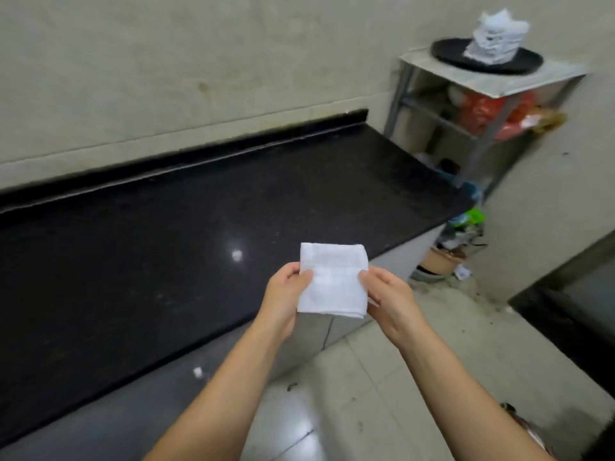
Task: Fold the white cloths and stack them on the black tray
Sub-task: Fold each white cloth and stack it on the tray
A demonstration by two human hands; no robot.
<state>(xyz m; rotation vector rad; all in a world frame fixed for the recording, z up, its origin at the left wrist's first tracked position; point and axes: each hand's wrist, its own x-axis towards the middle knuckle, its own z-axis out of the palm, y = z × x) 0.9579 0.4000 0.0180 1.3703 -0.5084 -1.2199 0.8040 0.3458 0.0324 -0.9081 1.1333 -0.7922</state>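
A folded white cloth (332,281) hangs between both hands: the left hand (283,294) pinches its 9 o'clock edge, the right hand (389,294) its 3 o'clock edge. Nearly square, it runs slightly longer from 12 to 6. At 1 o'clock, well apart, the black tray (446,51) on a shelf (545,78) carries stacked cloths (496,38); the black tabletop (166,244) lies at 10 o'clock.

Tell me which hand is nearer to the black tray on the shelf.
Right. The right hand grips the folded cloth's right edge, on the side toward the black tray; the left hand grips its left edge, farther away.
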